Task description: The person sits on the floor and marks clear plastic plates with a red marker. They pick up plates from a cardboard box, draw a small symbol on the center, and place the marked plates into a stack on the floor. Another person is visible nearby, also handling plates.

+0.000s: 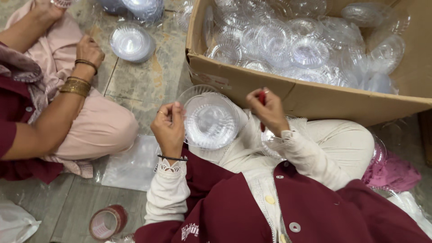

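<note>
My left hand [168, 126] pinches the left rim of a stack of clear plastic bowls [211, 119] resting on my lap. My right hand [269, 110] is closed around a small red object [262, 97], held just right of the stack; what the red object is I cannot tell. A big cardboard box [252, 85] directly beyond my hands is filled with several more clear plastic bowls [306, 49].
Another person sits at the left in pink trousers, one hand [90, 50] with bangles resting on a knee. A second stack of clear bowls [131, 42] lies on the stone floor. A roll of brown tape [107, 222] and a clear plastic bag [132, 164] lie near my left elbow.
</note>
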A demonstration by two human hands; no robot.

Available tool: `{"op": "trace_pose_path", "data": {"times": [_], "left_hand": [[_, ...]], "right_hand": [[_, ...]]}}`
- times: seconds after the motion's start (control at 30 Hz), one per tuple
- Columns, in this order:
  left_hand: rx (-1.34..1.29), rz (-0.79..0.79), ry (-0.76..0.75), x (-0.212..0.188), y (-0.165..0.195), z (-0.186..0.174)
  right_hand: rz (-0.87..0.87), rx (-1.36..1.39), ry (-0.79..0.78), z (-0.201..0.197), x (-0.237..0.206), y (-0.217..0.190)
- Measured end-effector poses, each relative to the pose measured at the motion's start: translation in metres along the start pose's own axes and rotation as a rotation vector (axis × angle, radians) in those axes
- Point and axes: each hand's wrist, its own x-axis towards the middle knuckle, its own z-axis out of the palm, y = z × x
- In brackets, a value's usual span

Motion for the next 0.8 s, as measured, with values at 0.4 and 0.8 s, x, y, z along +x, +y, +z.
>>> {"op": "trace_pose_path", "data": {"times": [0.4, 0.8], "left_hand": [[-1.009, -0.673, -0.64, -0.019, 0.019, 0.048], [-0.361, -0.469, -1.23, 0.02, 0.043, 0.063]], "right_hand": [[0.023, 0.38, 0.009, -0.052, -0.047, -0.003], [-0.06, -0.02, -0.112, -0.086, -0.041, -0.023]]}}
